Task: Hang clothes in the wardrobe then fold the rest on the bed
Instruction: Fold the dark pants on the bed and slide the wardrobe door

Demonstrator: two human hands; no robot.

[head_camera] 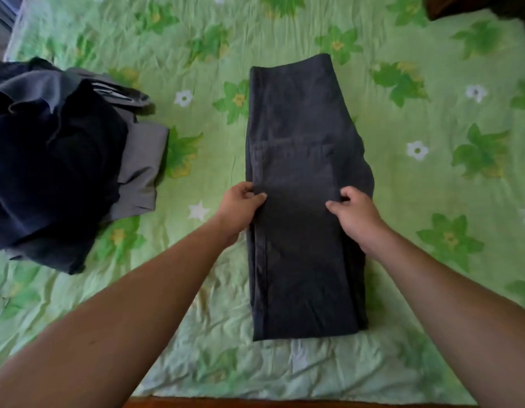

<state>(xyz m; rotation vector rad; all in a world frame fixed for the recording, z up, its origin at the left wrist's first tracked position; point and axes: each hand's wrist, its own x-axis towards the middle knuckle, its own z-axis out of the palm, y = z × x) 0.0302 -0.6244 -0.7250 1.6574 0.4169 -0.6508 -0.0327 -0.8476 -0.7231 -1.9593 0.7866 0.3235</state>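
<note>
Pinching trousers point(299, 128) with curled fingers, left hand point(240, 206) at their 9 o'clock edge, right hand point(357, 214) at 3 o'clock; lying flat on bed point(432, 187), pile point(49, 172) at 9 o'clock.

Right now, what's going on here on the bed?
A person is folding a pair of dark trousers that lie flat and lengthwise on the bed, which has a green flowered sheet. The left hand pinches the trousers' left edge and the right hand pinches the right edge, both about midway along. A heap of clothes, dark blue and grey, sits on the bed to the left, apart from the trousers.
</note>
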